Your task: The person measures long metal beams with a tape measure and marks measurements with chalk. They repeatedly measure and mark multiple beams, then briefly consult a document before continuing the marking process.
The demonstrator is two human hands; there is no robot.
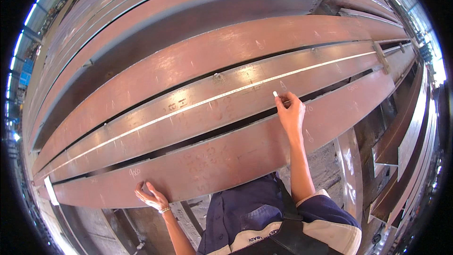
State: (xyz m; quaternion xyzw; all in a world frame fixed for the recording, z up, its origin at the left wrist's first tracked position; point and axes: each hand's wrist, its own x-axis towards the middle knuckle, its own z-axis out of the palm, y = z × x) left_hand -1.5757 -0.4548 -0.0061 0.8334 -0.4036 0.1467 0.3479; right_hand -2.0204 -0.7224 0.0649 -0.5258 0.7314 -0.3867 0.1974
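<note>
A short white stick of chalk is pinched between the thumb and fingers of my right hand. That hand hovers by the near edge of the middle reddish-brown steel beam, close to a chalk tick on it. Along this beam runs a long pale measuring tape, stretched nearly end to end. My left hand, with a bracelet at the wrist, rests on the front edge of the nearest steel beam. Its fingers are apart and hold nothing. Chalk ticks and handwritten figures mark both beams.
Further long steel beams lie parallel behind, with dark gaps between. A short metal piece crosses the middle beam's right end. A white strip sits at the near beam's left end. Steel sections are stacked at the right.
</note>
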